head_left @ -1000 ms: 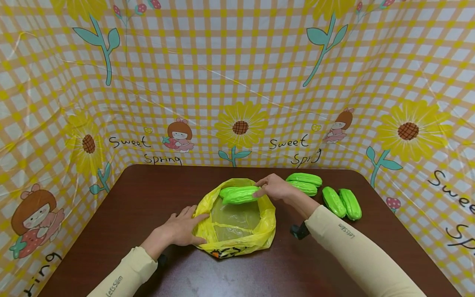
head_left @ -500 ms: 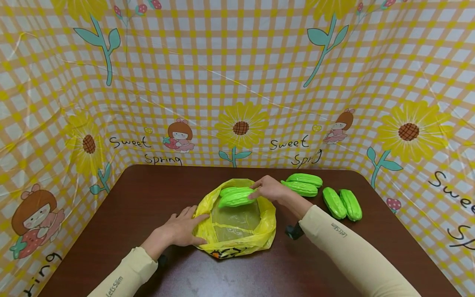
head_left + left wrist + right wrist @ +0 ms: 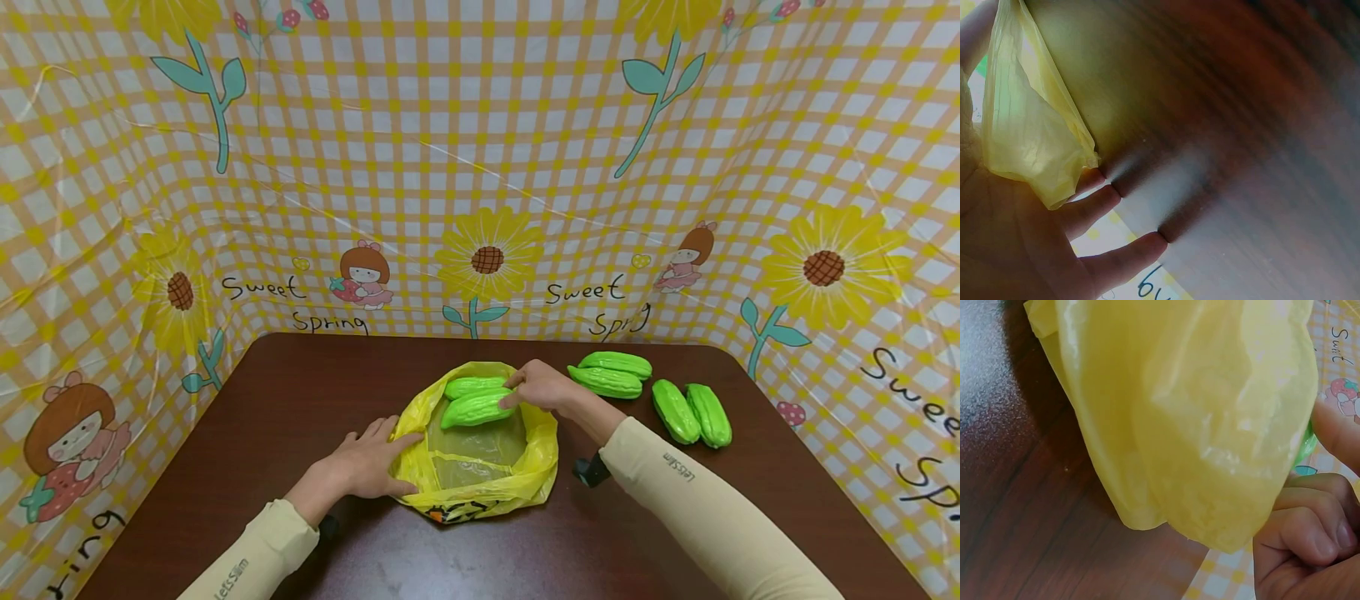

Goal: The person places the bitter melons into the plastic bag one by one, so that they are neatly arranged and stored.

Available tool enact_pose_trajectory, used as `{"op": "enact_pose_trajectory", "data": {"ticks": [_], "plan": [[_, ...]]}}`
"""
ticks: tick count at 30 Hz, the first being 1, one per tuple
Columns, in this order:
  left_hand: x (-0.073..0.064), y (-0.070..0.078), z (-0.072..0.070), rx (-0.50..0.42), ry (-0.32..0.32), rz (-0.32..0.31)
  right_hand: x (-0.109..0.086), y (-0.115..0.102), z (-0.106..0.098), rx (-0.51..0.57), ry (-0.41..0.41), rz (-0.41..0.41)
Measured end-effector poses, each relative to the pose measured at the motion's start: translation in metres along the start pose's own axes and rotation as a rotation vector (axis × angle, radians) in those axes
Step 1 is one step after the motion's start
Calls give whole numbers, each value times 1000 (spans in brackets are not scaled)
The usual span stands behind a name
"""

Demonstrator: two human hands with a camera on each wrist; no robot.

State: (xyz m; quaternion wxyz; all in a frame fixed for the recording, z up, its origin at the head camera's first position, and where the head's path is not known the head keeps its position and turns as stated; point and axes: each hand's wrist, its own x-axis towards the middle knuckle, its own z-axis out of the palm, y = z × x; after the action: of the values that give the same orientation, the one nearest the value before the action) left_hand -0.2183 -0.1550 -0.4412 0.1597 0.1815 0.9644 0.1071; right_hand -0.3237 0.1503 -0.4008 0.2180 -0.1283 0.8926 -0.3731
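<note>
A yellow plastic bag (image 3: 540, 442) stands with its mouth wide open on the brown table. Over its far rim reaches my right hand (image 3: 543, 387), thumb and finger gripping the near end of a bright green, ridged bitter melon (image 3: 476, 408) inside the mouth. Just behind that one lies a second bitter melon (image 3: 472, 386). My left hand (image 3: 367, 458) rests against the bag's left side with its fingers spread. In the left wrist view, the fingers (image 3: 1125, 253) are straight, their tips on the tabletop. Yellow film hides most of the held melon in the right wrist view.
To the right of the bag lies one pair of bitter melons, including a pointed melon (image 3: 607, 382). Further right is another pair, with an upright-lying melon (image 3: 708, 415). A checked, flower-printed cloth (image 3: 480, 167) walls the table's back and sides.
My right hand has moved left and slightly nearer with its bitter melon, which has come lower into the bag and apart from the one behind. The left hand stays put.
</note>
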Motion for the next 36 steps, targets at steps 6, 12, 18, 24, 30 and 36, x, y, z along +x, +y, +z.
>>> {"op": "enact_pose_trajectory", "data": {"ticks": [6,12,18,24,30,36], "plan": [[-1,-1,2,5,8,4,2,0,1,-14,1,13],[-1,-1,1,-3,1,5,3,-3,3,-45,1,22],[-2,0,0,-2,0,4,5,-2,4,-86,1,33],[-2,0,0,-7,0,3,6,0,5,-118,-8,33],[1,-1,1,-8,-4,0,7,0,5,-144,-9,35],[2,-2,1,-5,-3,2,9,0,6,-163,9,45]]}}
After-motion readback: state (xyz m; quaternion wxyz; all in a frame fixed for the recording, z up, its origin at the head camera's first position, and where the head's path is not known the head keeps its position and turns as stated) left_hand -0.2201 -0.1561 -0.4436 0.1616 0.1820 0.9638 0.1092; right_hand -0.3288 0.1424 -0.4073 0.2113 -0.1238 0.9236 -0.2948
